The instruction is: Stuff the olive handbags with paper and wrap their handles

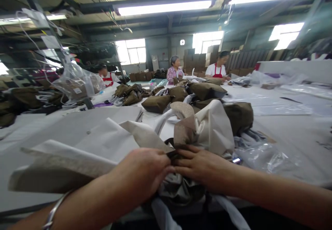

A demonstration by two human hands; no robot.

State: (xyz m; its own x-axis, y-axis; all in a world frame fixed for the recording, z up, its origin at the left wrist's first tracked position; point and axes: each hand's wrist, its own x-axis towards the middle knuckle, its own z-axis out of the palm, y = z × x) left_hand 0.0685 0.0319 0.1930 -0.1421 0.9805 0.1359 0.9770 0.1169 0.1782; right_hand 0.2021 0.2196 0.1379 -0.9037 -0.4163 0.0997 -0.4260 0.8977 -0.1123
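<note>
An olive-green bag [178, 190] lies at the table's near edge, its fabric bunched, with white wrapped straps hanging below it. My left hand [146, 169] is closed on the bag's dark upper edge, fingers curled. Beside it, my right hand [201, 166] lies on the same fabric with its fingers stretched and pointing left. The two hands nearly touch. Stiff off-white paper [214, 128] rises behind my right hand, next to a brown flap [184, 129]. Another long off-white sheet [62, 164] spreads out beyond my left forearm. What lies under the fingers is hidden.
Olive bags [207, 90] are heaped at the middle of the white table [280, 129]. Clear plastic [269, 157] lies at the right. A post with a hanging plastic bag [77, 84] stands at the left. Several people are across the table.
</note>
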